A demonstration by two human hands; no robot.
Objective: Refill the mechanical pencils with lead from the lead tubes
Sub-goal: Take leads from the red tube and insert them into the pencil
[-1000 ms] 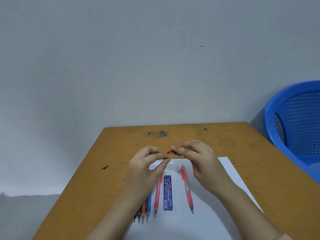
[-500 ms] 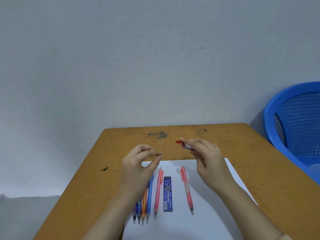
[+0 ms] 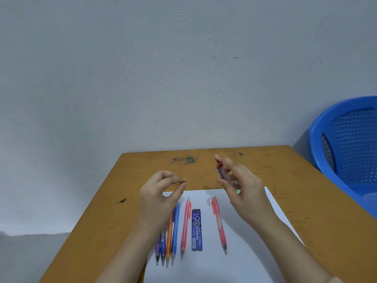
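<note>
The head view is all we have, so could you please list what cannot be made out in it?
Lead pinched by the left hand: too thin to count sticks.
Red-capped lead tube: the right hand covers its lower part; contents unclear.
Leftmost pencils: upper ends hidden behind the left wrist.
Blue basket: cut off by the right edge.
Small clear piece beside the separate red pencil: too small to identify.

The counter (image 3: 306, 201) is scuffed matt wood; on it, smooth paper (image 3: 234, 266) carries translucent plastic pencils (image 3: 185, 223). Beside the counter stands a perforated glossy plastic basket (image 3: 350, 144).
</note>
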